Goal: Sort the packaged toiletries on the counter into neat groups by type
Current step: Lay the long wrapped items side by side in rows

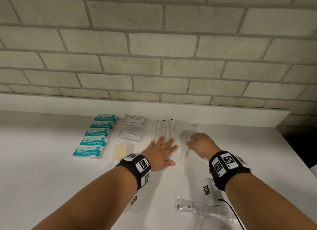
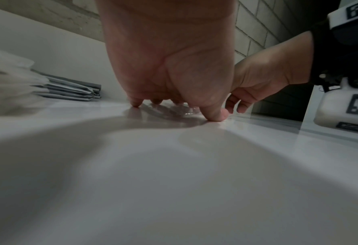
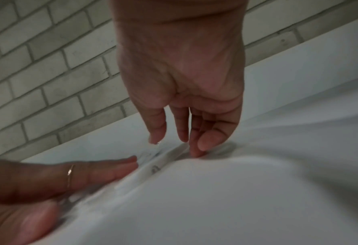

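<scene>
A loose wrapped toothbrush (image 1: 186,150) lies near the counter's (image 1: 51,178) back edge, touched by the downward-curled fingertips of the right hand (image 1: 200,144), while the left hand (image 1: 161,154), fingers straight and spread, is pressed flat on the wrapped toothbrush group (image 1: 165,129) just beside it. The step is judged best done by sliding the loose pack sideways until parallel and touching the group, which should be kept pinned. Whether the pack is actually pinched cannot be told, and another clear pack (image 1: 190,206) at the front edge is partly hidden.
</scene>
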Available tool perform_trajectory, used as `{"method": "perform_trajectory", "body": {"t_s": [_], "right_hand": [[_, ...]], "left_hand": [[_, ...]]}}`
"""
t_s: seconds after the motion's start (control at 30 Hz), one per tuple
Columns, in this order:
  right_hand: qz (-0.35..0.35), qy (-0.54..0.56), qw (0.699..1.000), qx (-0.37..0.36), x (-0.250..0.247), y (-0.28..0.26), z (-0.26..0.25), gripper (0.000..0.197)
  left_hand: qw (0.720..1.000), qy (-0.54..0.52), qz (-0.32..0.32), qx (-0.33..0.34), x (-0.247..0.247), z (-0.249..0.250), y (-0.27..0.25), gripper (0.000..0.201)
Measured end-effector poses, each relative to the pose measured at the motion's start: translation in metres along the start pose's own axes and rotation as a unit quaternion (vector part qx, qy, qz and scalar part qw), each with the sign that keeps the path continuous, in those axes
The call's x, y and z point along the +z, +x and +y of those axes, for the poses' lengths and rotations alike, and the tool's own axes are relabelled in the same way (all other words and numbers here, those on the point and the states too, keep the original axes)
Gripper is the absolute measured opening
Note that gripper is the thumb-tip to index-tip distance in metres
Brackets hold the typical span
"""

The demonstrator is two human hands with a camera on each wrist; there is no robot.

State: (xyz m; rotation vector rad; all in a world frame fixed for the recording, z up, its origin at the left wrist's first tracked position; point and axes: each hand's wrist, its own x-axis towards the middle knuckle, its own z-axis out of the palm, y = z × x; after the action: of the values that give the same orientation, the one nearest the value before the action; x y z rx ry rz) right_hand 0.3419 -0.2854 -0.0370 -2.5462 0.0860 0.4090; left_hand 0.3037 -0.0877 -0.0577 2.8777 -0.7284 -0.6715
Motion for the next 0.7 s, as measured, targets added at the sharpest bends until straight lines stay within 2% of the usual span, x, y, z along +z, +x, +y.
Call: {"method": "perform_trajectory", "body": {"t_s": [0.1,0.27,0.37,0.47,0.53,0.57,0.6,0.7], "right_hand": [[-0.028,-0.08,0.995,-0.048,0.009,0.004,-0.01,0.062],[-0.04,-0.116,0.986,-0.116,0.018,0.01,-0.024,0.034],[-0.048,-0.057,0.992,-0.101,0.011,0.006,-0.025,0.033],[-0.042,-0.089,0.991,-0.089,-0.003,-0.008,-0.021,0.049],[-0.052,-0.114,0.987,-0.103,-0.012,-0.024,-0.021,0.033],[-0.089,-0.095,0.986,-0.103,-0.015,-0.035,-0.021,0.02],[-0.146,-0.077,0.981,-0.1,-0.017,-0.047,-0.022,0.016],[-0.319,-0.127,0.936,-0.071,-0.014,-0.083,-0.026,0.037]], "left_hand": [[1.0,-0.009,0.007,0.0,0.001,-0.001,0.001,0.073],[1.0,-0.017,0.013,-0.001,0.001,-0.001,0.002,0.076],[1.0,-0.009,0.01,-0.004,0.0,-0.001,0.001,0.076],[0.999,0.02,0.03,0.006,0.001,0.0,0.001,0.077],[0.998,0.04,0.044,0.027,0.002,0.002,0.002,0.077],[0.997,0.049,0.043,0.038,0.002,0.005,0.002,0.075],[0.996,0.058,0.036,0.048,0.003,0.008,0.003,0.074],[0.996,0.065,0.014,0.052,0.005,0.016,0.002,0.07]]}}
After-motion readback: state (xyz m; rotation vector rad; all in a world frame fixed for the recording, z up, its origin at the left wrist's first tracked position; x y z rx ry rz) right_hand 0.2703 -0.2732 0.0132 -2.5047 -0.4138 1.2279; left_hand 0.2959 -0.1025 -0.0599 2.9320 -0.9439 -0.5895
